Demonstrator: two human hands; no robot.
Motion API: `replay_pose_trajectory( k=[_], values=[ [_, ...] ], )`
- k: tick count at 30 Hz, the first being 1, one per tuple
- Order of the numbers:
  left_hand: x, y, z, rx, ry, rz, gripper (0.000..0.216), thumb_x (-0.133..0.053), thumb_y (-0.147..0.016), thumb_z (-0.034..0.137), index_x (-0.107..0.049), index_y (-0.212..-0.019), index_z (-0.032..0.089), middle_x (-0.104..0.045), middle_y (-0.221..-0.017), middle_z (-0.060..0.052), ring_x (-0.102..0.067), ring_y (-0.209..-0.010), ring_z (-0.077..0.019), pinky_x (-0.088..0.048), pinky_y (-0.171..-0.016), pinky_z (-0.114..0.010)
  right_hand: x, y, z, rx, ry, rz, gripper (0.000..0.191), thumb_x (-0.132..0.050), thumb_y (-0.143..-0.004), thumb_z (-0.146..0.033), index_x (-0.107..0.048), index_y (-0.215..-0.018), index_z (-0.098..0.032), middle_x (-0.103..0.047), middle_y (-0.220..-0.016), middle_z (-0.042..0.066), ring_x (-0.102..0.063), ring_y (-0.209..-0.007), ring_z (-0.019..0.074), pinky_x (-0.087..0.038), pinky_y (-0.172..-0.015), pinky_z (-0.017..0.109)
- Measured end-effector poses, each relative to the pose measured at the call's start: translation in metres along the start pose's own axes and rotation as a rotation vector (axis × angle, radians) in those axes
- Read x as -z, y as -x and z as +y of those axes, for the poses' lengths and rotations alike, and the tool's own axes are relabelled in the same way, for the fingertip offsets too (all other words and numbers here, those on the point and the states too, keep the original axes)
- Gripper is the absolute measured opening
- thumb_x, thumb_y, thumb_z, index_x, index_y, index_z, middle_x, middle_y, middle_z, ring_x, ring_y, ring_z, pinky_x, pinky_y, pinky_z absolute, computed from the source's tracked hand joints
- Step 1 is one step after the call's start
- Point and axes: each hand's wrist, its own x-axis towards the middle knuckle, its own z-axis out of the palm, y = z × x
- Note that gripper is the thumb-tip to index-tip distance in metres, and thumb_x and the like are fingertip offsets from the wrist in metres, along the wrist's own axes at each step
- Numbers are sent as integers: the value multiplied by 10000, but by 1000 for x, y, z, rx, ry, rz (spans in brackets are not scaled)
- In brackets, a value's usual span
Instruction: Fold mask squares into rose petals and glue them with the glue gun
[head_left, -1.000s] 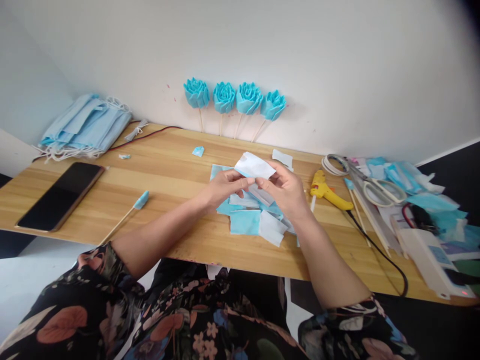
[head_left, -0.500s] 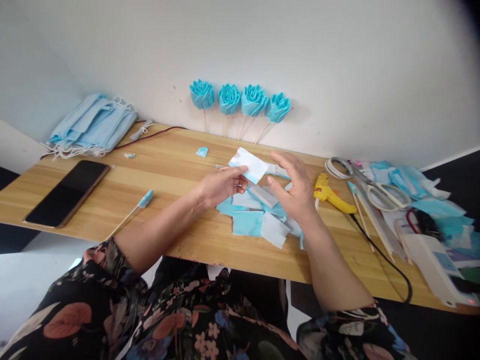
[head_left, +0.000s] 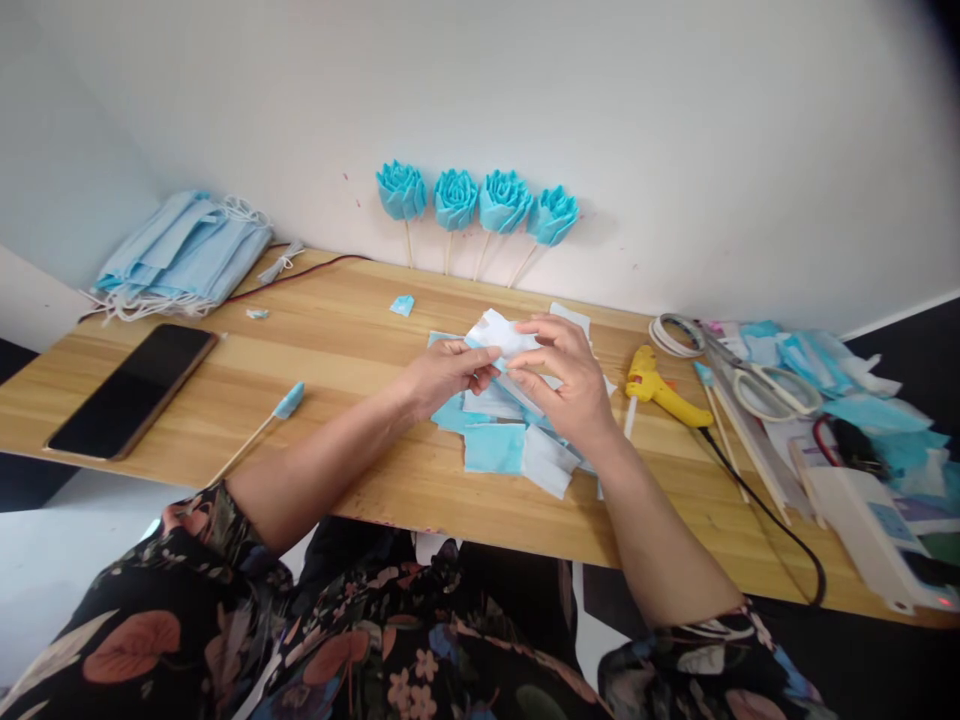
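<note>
My left hand pinches a white-and-blue piece of mask fabric between thumb and fingers, above a pile of cut pieces. From the right, my right hand has its thumb and fingertips closed at that same piece's right edge, partly covering it. Beneath both hands, the cut fabric pieces, light blue and white, overlap on the wooden table. Left of my forearm lies a thin stick with a blue fabric tip.
Several blue fabric flowers on sticks lean against the wall. Stacked masks and a phone lie left. To the right are a yellow glue gun with a cord, a tape roll, scissors, a white power strip and blue scraps.
My right hand has moved left and down to the fabric piece, its spread fingers closing at the edge. My left hand keeps its hold, and the piece has dipped slightly.
</note>
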Motion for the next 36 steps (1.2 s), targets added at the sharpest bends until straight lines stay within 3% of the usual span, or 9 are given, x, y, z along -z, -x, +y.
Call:
replay_pose_trajectory(
  k=[4, 7, 14, 16, 20, 23, 29, 36],
  values=[
    [0, -1, -2, 24, -82, 54, 230, -692, -852, 241, -678, -664, 110, -641, -619, -26, -523, -533, -83, -381, -581, -260, 1, 1, -3, -140, -62, -5, 58, -649, -911, -230, -691, -919, -271, -651, -1223, 58, -604, -1173, 256, -501, -980, 509],
    [1, -2, -4, 24, -147, 62, 233, -697, -852, 261, -688, -677, 108, -632, -606, -24, -522, -540, -85, -387, -589, -263, 2, 1, -4, -164, -74, -8, 50, -649, -910, -234, -686, -908, -268, -659, -1207, 55, -621, -1152, 250, -493, -988, 511],
    [1, -3, -4, 33, -51, 52, 256, -652, -880, 207, -649, -644, 110, -625, -589, -21, -519, -518, -83, -384, -570, -261, 2, -1, -3, -15, -31, -31, 81, -666, -891, -198, -667, -844, -262, -671, -1142, 47, -601, -1173, 259, -485, -999, 508],
    [2, -2, -2, 47, -18, 47, 255, -644, -885, 197, -651, -647, 106, -632, -596, -26, -527, -517, -84, -389, -575, -261, 3, -2, -1, 31, 6, -44, 76, -681, -882, -202, -675, -904, -275, -660, -1191, 51, -584, -1205, 269, -476, -1018, 525],
    [2, 0, 3, 123, 113, 17, 224, -637, -890, 198, -645, -682, 114, -634, -619, -20, -532, -508, -85, -385, -570, -258, 4, -2, 4, 102, 71, -89, 330, -718, -851, -211, -657, -1154, -326, -608, -1344, 58, -534, -1288, 301, -438, -1070, 576],
    [1, 1, 5, 140, 147, -7, 198, -643, -885, 199, -638, -704, 118, -620, -619, -14, -530, -518, -84, -375, -561, -251, 4, -2, 6, 107, 82, -96, 408, -678, -852, -138, -650, -1191, -363, -594, -1381, 31, -518, -1311, 298, -426, -1082, 592],
    [-1, 0, -1, 103, -19, -4, 270, -627, -891, 200, -608, -634, 118, -572, -558, -6, -478, -490, -76, -340, -543, -257, 1, -1, 4, 22, 37, -80, 176, -664, -875, -174, -727, -919, -331, -673, -1249, 5, -552, -1260, 286, -442, -1060, 578],
    [0, -2, -6, -1, -178, 56, 277, -678, -860, 292, -639, -643, 125, -579, -579, -5, -492, -532, -88, -362, -570, -268, -1, 1, -1, -158, -85, -20, 56, -662, -899, -266, -710, -872, -275, -683, -1211, 47, -600, -1191, 259, -499, -991, 516]
  ],
)
